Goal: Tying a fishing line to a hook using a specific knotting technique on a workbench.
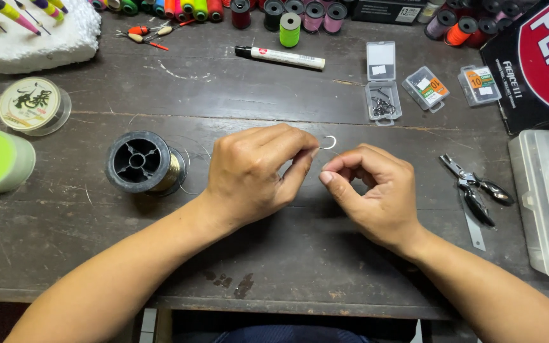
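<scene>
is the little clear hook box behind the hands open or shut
Open: the small clear box has its lid flipped back flat on the table, and dark hooks show in the uncovered lower half.

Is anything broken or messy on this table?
Nothing looks broken. One small hook box lies with its lid flipped open, hooks showing, and the wooden table has dark stains near its front edge.

I count three small clear hook boxes point(383, 81) at one o'clock, one black line spool point(141, 162) at nine, one pliers point(476, 187) at three, one marker point(281, 57) at twelve.
</scene>
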